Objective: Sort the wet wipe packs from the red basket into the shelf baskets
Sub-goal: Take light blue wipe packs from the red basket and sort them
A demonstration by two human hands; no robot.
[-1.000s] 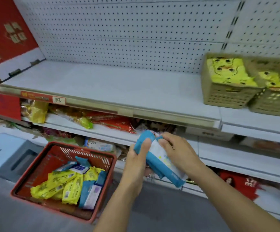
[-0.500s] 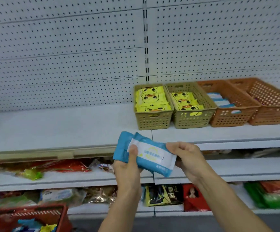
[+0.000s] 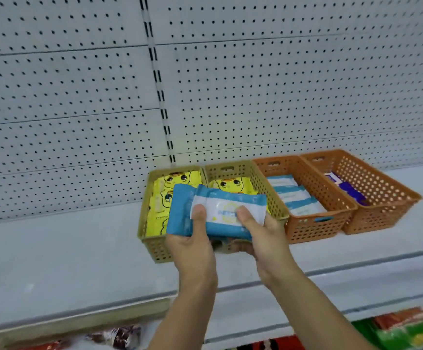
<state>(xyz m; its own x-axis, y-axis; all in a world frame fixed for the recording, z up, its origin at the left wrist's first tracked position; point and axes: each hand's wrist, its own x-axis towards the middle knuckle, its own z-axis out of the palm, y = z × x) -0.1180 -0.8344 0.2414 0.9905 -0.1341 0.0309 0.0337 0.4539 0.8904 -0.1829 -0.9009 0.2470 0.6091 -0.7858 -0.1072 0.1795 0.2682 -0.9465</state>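
Fingers (image 3: pixel 200 213) of both hands clamp one blue wipe pack (image 3: pixel 220 210) before four shelf baskets (image 3: pixel 316 228), two tan, two orange.

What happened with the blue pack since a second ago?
Both hands, left hand and right hand, carried the blue wipe pack from beside the red basket up in front of the shelf baskets. Their grip never let go; the packs already in the baskets stayed put.
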